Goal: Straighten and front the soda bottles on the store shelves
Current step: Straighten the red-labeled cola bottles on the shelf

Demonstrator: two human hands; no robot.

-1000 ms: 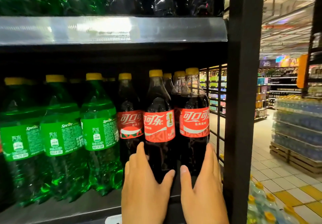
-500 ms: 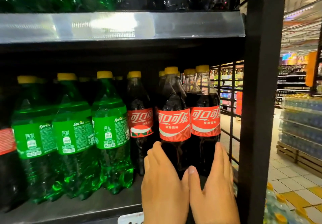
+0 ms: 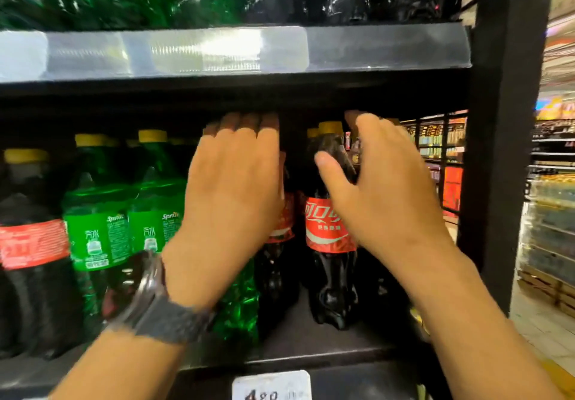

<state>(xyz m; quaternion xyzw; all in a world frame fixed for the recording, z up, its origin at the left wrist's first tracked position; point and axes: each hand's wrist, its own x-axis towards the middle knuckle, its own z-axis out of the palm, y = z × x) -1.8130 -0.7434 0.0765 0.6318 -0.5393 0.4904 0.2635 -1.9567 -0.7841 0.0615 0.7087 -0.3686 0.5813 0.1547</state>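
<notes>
2 spread hands at the cola bottles on the shelf (image 3: 311, 348).
Sprite bottles (image 3: 99, 231) stand left of the front cola bottle (image 3: 326, 231). Left hand (image 3: 233, 188), fingers straight and together, covers the neighbouring cola bottle (image 3: 281, 222) just left of it. Right hand (image 3: 379, 194), thumb wide apart, is at its neck; contact unclear.

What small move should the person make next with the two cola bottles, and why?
Probably ease both forward to the shelf edge. The left hand covers the left cola bottle, the right hand spans the neck of the right cola bottle, and bare shelf shows before their bases.
</notes>
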